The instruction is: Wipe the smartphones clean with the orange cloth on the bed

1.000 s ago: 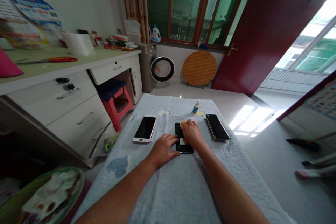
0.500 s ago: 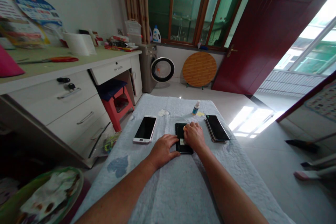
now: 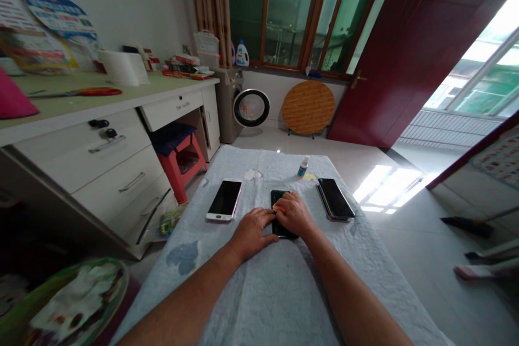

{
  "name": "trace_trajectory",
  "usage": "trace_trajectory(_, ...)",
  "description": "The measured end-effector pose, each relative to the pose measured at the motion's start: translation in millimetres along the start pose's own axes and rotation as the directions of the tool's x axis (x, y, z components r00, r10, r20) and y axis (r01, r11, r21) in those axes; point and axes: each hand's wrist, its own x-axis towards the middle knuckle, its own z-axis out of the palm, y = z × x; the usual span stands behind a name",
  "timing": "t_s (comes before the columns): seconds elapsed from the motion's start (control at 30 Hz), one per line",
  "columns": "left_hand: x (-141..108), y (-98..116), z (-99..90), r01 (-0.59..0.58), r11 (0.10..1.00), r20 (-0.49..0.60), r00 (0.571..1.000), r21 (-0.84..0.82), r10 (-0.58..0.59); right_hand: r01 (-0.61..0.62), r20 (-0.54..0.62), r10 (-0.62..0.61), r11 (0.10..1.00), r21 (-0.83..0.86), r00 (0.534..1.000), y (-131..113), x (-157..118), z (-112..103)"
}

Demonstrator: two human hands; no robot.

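A black phone lies flat on the cloth-covered table in front of me, largely hidden by my hands. My left hand grips its left side, with fingers at the edge and thumb near the lower corner. My right hand is closed over the phone, pinching a small orange pad against its surface; most of the pad is hidden in the fingers. To the left lies a white phone with a dark screen. On the right, a black phone rests on another device. Behind stands a small spray bottle.
A pale blue cloth covers the table. Left of it are a red stool, a white desk and a bin with used tissue. Beyond stand a washing machine with its door open and a round wooden tabletop.
My right hand has slid left across the phone with the orange pad, now close to my left fingertips. The left hand stays in place.
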Motion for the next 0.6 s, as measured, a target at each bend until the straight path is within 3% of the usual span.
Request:
trace_trajectory(0.3,0,1,-1.9,0.006,1.000,0.008,1.000,0.007,-0.006,0.004,-0.013,-0.004,1.000,-0.008,1.000,5,2,-3)
trace_trajectory(0.6,-1,-2,1.4,0.042,0.997,0.000,0.999,0.068,-0.043,-0.184,-0.064,0.179,0.980,-0.078,0.982,15,-1,-2)
